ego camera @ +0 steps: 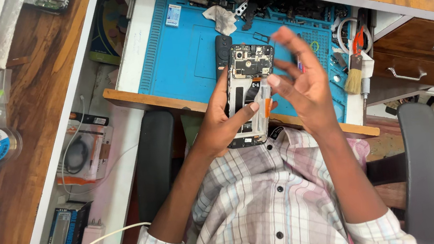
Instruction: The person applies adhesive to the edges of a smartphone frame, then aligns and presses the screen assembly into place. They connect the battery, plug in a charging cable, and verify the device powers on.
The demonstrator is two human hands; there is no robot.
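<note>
A soft plaid shirt (pixel 263 204) in pale pink, grey and white, buttoned down the front, is seen nearest, with both cuffs at the bottom edge. Above it an opened phone (pixel 249 93), a flat rectangle with its back cover removed, is held upright over the lap; a white frame, dark circuit parts at the top and a black ribbon across the middle are exposed. The left hand (pixel 223 127) is clamped around the phone's left edge and lower back, its thumb laid across the middle. The right hand (pixel 300 81) is held just to the right of the phone, its fingers spread and loose, the thumb tip close to the phone's right edge; whether anything is pinched cannot be told. A small orange tab shows at that edge. Beyond the hands a blue ribbed work mat (pixel 182 60) lies on a wooden-edged bench; bare mat is left on its near-left part, while small metal parts crowd its far side. A bristle brush (pixel 353 75) rests at the mat's right edge. A dark wooden counter (pixel 25 134) runs along the left
</note>
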